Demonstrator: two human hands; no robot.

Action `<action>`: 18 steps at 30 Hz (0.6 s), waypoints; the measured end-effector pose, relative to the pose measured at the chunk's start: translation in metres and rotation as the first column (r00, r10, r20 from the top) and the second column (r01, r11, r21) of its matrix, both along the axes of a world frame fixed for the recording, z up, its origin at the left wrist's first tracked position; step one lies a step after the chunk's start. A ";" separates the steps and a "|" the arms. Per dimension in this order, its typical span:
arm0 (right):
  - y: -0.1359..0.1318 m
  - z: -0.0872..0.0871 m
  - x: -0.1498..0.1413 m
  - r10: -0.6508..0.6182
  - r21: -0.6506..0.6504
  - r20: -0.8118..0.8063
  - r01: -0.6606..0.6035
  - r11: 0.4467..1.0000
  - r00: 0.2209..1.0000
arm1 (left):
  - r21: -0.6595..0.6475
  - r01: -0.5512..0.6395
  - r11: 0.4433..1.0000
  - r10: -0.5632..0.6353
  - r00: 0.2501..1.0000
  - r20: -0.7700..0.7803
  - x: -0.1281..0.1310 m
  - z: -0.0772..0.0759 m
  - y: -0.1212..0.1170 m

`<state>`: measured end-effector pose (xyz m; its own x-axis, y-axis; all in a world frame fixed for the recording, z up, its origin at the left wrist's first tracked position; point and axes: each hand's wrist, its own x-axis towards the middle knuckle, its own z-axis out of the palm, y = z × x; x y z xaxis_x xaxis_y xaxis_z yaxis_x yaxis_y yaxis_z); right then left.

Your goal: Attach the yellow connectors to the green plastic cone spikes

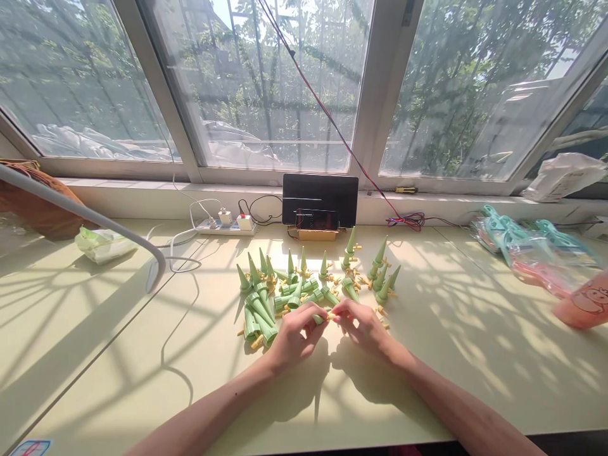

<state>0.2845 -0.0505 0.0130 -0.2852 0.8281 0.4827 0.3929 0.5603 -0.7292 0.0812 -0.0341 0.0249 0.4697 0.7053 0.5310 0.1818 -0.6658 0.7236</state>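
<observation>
My left hand (pixel 304 329) is closed around a green plastic watering spike (pixel 318 319), most of it hidden by the fingers. At the spike's side, my right hand (pixel 358 324) pinches a small yellow valve (pixel 331 316) between thumb and fingertips. The two hands nearly meet above the table; whether the valve is seated in the spike I cannot tell. Just beyond them lies a group of green spikes (pixel 260 310), some on their sides and others standing point up (pixel 351 244). Several carry yellow valves, and loose-looking yellow pieces (pixel 380 310) lie by my right hand.
A dark tablet (pixel 320 190) with a phone (pixel 317 219) before it stands by the window. A power strip (pixel 228 227) and white cables are at left, near a grey curved bar (pixel 95 209). Bagged teal items (pixel 510 234) and a pink cup (pixel 584 303) sit right.
</observation>
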 end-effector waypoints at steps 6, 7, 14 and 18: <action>-0.001 0.003 0.000 -0.006 0.005 0.019 0.006 1.000 1.000 | 0.038 -0.006 0.999 0.007 1.000 -0.022 0.000 0.000 -0.001; -0.001 0.003 0.000 -0.009 0.007 0.026 0.009 1.000 1.000 | 0.040 -0.013 0.999 0.014 1.000 -0.024 0.000 0.001 -0.002; 0.000 0.000 0.001 -0.012 0.032 0.033 0.011 0.999 0.999 | 0.087 -0.031 0.996 0.035 0.998 -0.043 0.000 0.004 -0.003; 0.000 -0.001 0.001 -0.020 0.032 0.029 0.019 0.999 0.999 | 0.128 -0.016 0.992 0.023 0.998 -0.057 0.000 0.003 -0.003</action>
